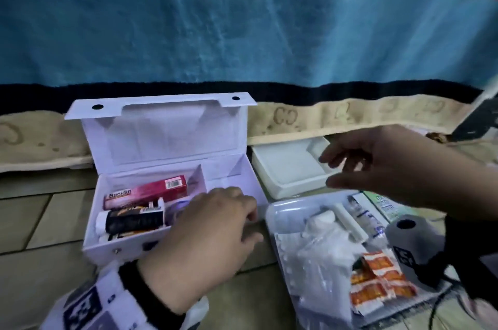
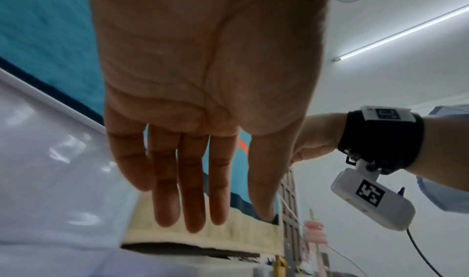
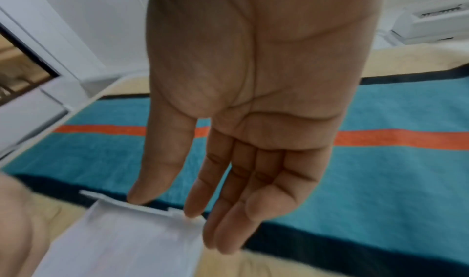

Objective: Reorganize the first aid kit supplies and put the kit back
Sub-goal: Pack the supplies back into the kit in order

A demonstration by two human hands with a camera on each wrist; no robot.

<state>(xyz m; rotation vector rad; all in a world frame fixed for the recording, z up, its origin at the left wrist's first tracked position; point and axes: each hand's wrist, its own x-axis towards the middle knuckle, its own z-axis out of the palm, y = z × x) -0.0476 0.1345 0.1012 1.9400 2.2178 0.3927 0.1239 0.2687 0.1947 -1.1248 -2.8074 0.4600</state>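
The white first aid kit box [image 1: 113, 246] stands on the floor with its lid [image 1: 164, 135] raised. Its left compartment holds a pink Bacidin carton [image 1: 145, 192] and a black and orange tube [image 1: 132, 219]. My left hand [image 1: 250, 222] hovers over the box's right compartment and front edge, fingers relaxed; the left wrist view shows its palm [image 2: 228, 219] empty. My right hand [image 1: 330, 170] hangs in the air above the white insert tray [image 1: 283, 168], fingers loosely spread. The right wrist view shows this hand [image 3: 182, 219] empty, above the kit lid [image 3: 127, 237].
A clear tray [image 1: 280, 211] at the right holds bagged white dressings [image 1: 323, 243], a small tube [image 1: 363, 216], a blister strip [image 1: 291, 254] and orange sachets [image 1: 377, 281]. A green packet [image 1: 388, 205] lies behind it. A blue blanket [image 1: 242, 20] hangs behind everything.
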